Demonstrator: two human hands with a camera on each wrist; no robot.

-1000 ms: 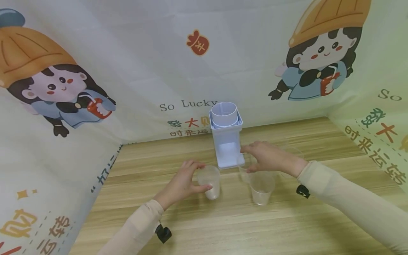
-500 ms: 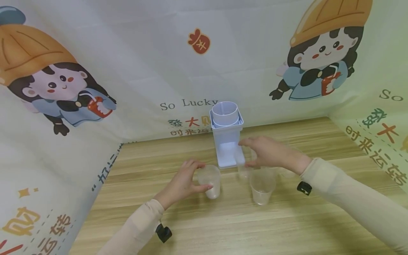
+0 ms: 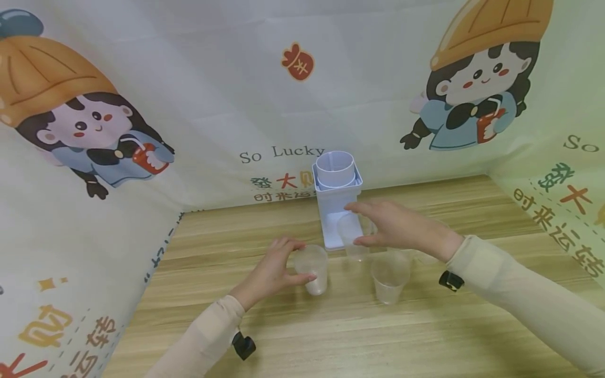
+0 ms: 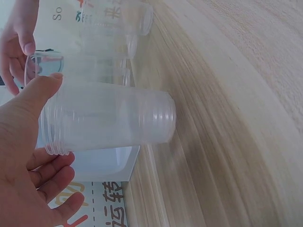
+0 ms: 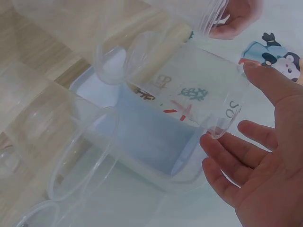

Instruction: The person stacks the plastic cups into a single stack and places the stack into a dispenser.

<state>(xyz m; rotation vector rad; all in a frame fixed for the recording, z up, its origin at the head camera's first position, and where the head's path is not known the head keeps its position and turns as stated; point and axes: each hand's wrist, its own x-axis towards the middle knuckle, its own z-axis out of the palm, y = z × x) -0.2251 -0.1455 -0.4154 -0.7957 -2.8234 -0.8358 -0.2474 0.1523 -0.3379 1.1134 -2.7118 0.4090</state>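
In the head view my left hand (image 3: 269, 275) grips a stack of clear plastic cups (image 3: 316, 273) near the top, thumb and fingers on opposite sides. Several nested rims show on this cup stack (image 4: 109, 116) in the left wrist view. My right hand (image 3: 402, 226) pinches a single clear plastic cup (image 3: 352, 239) at its rim. That cup (image 5: 203, 85) is upright, overlapping the base of a pale blue-white dispenser-like stand (image 3: 334, 210) in the head view. Thumb and fingertips sit right at the rim in the right wrist view.
Another clear cup (image 3: 389, 278) stands on the wooden table (image 3: 368, 341), just in front of the right hand. More clear cups (image 3: 439, 226) are partly hidden behind the right wrist. A printed cloth wall (image 3: 227, 79) closes off the back and sides.
My right hand has moved left with its cup, bringing it in front of the stand's base. The left hand and its cup stack have hardly moved.
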